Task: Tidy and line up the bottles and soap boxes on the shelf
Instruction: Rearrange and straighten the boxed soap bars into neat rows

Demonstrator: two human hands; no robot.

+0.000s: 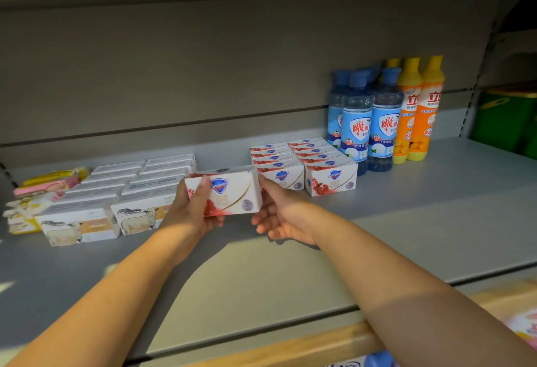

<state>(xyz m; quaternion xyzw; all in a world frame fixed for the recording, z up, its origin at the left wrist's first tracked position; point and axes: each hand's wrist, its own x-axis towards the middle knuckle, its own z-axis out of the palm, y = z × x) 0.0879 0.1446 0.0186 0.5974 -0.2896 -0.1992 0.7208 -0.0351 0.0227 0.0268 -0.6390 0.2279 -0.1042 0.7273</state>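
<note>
Head view: I see the white shield-logo soap box [229,192] held above the grey shelf [406,221]. My left hand [189,209] is curled round its left end. My right hand [282,212] has its thumb against the right end, fingers loosely curled below. Matching soap boxes [302,163] stand in rows just behind, sheep-printed boxes [116,192] to the left, and blue bottles [369,122] and orange bottles [418,111] to the right.
</note>
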